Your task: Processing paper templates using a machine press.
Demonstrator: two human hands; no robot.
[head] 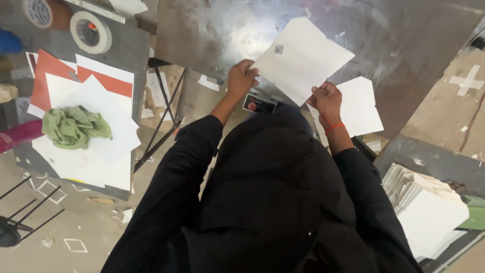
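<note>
I hold a flat white die-cut paper envelope blank (302, 59) above the grey metal table (404, 45). My left hand (241, 78) pinches its left flap shut; my right hand (327, 101) pinches its lower corner. It looks light, thin and floppy, easily creased, so edges seem the best hold. Another white blank (361, 108) lies beside it.

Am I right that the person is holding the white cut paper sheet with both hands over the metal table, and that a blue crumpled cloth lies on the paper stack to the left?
Not quite: the head view shows the crumpled cloth is green, not blue. The rest holds: the left hand and right hand both grip the white cut paper sheet over the metal table, and the cloth lies on the paper stack at left.
</note>
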